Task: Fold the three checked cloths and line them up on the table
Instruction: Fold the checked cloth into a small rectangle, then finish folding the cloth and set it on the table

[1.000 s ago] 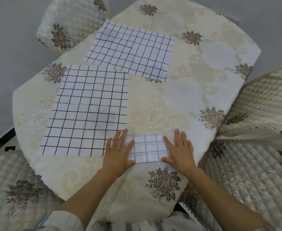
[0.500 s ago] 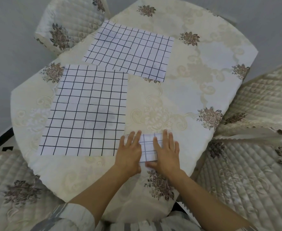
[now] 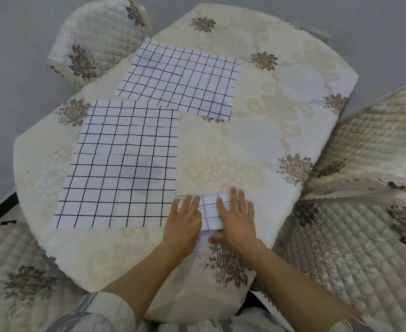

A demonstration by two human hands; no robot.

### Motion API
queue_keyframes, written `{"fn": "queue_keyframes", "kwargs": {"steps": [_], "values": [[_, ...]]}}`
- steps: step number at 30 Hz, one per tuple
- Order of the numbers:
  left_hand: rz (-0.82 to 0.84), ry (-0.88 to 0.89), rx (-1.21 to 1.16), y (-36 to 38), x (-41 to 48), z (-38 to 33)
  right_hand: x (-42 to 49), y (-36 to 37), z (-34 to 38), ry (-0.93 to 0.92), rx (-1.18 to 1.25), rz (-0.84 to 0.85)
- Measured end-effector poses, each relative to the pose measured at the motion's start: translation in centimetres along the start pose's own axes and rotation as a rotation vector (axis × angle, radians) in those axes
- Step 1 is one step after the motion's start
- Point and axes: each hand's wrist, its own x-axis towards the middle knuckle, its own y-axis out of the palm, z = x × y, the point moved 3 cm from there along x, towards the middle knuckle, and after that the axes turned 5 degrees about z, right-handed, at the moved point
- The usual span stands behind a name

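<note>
A small folded checked cloth [image 3: 210, 212] lies near the front edge of the table, mostly covered by my hands. My left hand [image 3: 185, 219] lies flat on its left part, fingers straight. My right hand [image 3: 238, 216] presses flat on its right part, thumb at the cloth's near edge. Two more checked cloths lie spread out flat: one [image 3: 122, 166] at the left, just beside my left hand, and another [image 3: 182, 77] farther back toward the table's far side.
The table [image 3: 281, 111] wears a cream floral cover. Quilted chairs stand around it: one at the far left [image 3: 96, 37], one at the right [image 3: 365, 144], one at the near left [image 3: 17, 271], one at the near right [image 3: 353, 248].
Both hands slid inward over the small cloth and now lie close together on it. The cloth looks narrower than a second ago. The two spread cloths stayed put.
</note>
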Motion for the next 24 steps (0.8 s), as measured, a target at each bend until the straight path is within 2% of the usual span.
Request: {"fn": "queue_keyframes", "kwargs": {"steps": [4, 8, 12, 14, 17, 20, 22, 24], "values": [[-0.148, -0.006, -0.098, 0.5, -0.7, 1.3, 0.0, 0.0, -0.4, -0.025, 0.009, -0.068], [-0.243, -0.046, -0.175, 0.2, -1.2, 2.4, -0.7, -0.6, -0.8, -0.080, 0.109, -0.298], [-0.309, -0.064, -0.268, -0.6, -1.9, 2.7, -1.9, -2.1, -1.3, 0.126, 0.401, -0.437], [-0.333, -0.082, -0.325, -1.0, -2.4, 2.5, -2.5, -2.9, -1.5, 0.211, 0.466, -0.495], [-0.374, -0.096, -0.408, -1.6, -3.1, 1.7, -3.5, -3.9, -1.2, 0.262, 0.452, -0.523], [-0.417, -0.116, -0.501, -2.0, -3.6, 0.7, -5.3, -4.6, -1.0, 0.389, 0.528, -0.544], [-0.453, -0.116, -0.572, -1.9, -3.9, 0.0, -6.6, -4.5, -0.6, 0.464, 0.610, -0.529], [-0.478, -0.093, -0.597, -1.7, -4.1, -0.8, -7.6, -4.4, 0.2, 0.504, 0.790, -0.438]]}}
